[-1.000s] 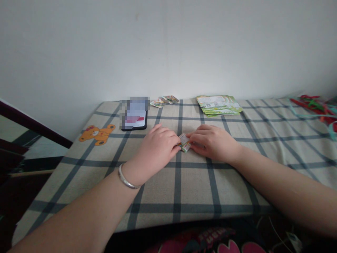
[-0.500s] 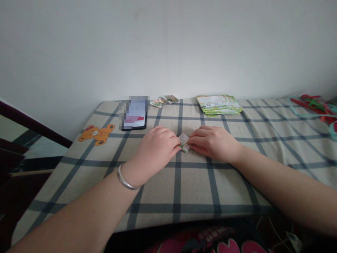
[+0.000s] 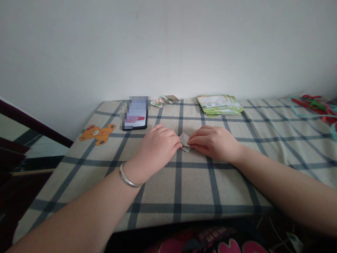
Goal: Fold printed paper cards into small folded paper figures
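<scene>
A plain, pale wall [image 3: 168,45] stands behind a long, cloth-covered table [image 3: 163,205] checked in beige and slate blue. The person's left hand [image 3: 159,146] rests on it palm down, with the right hand [image 3: 214,142] facing it from the right. Far to the right of the left hand is a tangle of red, green and turquoise ribbon-like strips [image 3: 322,110]; beyond the left hand and to its right lies a fanned stack of green-and-white printed cards [image 3: 221,105]. A black rectangular smartphone [image 3: 137,115] sits just beyond the left hand, a flat orange bear figure [image 3: 97,134] to its left. Directly beyond it, near the wall, are small folded pieces of colourful printed paper [image 3: 159,102]. The small white-and-green folded slip of paper [image 3: 184,138] is at the left hand's fingertips, and each grip is pinching one side of it. Working the slip well probably calls for a steady left pinch while the right fingertips square the edges, then firm pressure run along the crease against the table; pulling sideways could skew or tear it. Which layers lie under the fingers is hidden.
</scene>
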Available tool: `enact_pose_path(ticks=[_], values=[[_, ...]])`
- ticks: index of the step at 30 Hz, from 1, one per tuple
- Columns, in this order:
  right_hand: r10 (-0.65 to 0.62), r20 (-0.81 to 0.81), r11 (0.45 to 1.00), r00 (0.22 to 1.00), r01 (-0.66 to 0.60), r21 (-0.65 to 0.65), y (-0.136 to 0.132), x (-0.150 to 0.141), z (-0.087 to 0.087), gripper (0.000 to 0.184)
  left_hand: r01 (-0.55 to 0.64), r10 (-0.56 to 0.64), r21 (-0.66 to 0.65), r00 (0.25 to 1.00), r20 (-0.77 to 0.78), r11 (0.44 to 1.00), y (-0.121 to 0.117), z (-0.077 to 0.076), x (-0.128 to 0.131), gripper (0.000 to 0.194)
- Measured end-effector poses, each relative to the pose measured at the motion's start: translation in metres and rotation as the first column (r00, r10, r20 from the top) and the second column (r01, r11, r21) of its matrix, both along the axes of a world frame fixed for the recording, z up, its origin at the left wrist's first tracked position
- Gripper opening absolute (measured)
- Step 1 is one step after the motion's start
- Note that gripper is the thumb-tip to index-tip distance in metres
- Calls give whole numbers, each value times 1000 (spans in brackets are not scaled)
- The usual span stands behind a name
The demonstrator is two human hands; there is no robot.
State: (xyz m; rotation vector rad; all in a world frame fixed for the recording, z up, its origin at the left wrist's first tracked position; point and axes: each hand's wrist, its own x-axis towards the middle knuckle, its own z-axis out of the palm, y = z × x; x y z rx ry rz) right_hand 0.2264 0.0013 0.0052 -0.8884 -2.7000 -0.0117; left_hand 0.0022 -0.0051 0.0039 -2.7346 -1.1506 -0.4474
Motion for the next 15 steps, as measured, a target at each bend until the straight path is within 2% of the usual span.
enact_pose_path(ticks=[7, 15], values=[[-56, -20, 998, 998, 56, 1, -1, -5, -1, 20, -10, 11, -28, 999, 35, 1000, 2, -2, 1, 17], [-151, 2, 987, 988, 151, 51, -1, -9, -3, 19, 6, -10, 49, 997, 71, 999, 2, -5, 0, 11]])
